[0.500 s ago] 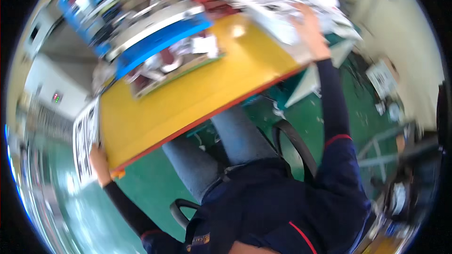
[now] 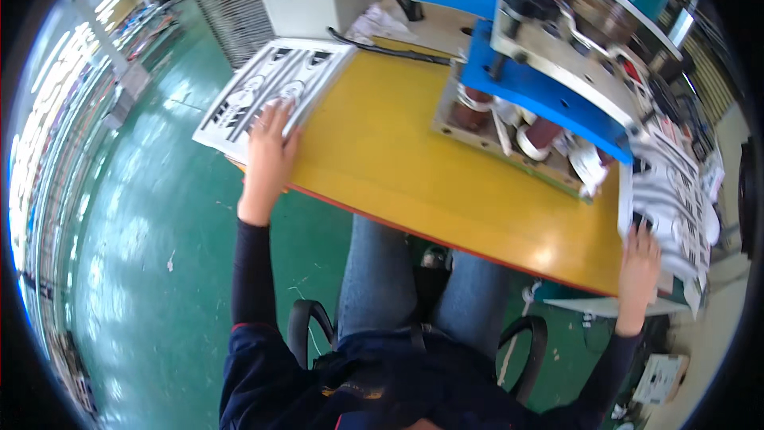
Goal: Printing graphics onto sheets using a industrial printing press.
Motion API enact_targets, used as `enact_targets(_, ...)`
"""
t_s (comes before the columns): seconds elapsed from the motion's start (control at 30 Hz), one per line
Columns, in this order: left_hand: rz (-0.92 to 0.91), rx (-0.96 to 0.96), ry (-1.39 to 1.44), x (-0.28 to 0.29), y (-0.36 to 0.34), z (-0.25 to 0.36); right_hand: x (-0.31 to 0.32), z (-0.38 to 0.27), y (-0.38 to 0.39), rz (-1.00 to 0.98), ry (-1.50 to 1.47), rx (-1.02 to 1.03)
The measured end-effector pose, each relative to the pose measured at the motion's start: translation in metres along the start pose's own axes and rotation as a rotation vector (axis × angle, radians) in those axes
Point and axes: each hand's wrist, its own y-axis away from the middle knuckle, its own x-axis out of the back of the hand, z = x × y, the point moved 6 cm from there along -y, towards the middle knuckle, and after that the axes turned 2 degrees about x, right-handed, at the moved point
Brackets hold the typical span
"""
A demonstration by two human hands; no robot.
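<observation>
At the left end of the yellow tabletop (image 2: 382,143) lies a stack of white sheets printed in black (image 2: 251,123). My left hand (image 2: 269,155) rests flat on the right part of this stack, fingers stretched and slightly apart. On the right lies a second pile of similar black-printed white sheets (image 2: 672,207). My right hand (image 2: 639,271) touches the pile's near left edge, its fingers extended. Neither hand shows anything gripped in it.
A press-like machine with a blue plate (image 2: 541,95) stands at the back right, over a metal base (image 2: 509,147) with brown rolls and white scraps. A grey cabinet (image 2: 306,0) stands behind; a black cable (image 2: 398,52) crosses the table's back. Chair armrests (image 2: 310,322) flank my legs.
The view has swung to the left. My left hand has moved from the near edge of the left stack onto its top. My right hand has drawn back toward the right pile's near edge.
</observation>
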Motion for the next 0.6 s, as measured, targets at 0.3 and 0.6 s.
enact_targets(0.3,-0.235,-0.336,0.469,0.016,0.014,0.128,0.095,-0.164,0.02,0.09,-0.841,0.189)
enact_targets(0.6,-0.4,-0.438,0.43,-0.03,0.009,0.178,0.123,-0.193,-0.03,0.044,-1.3,0.362)
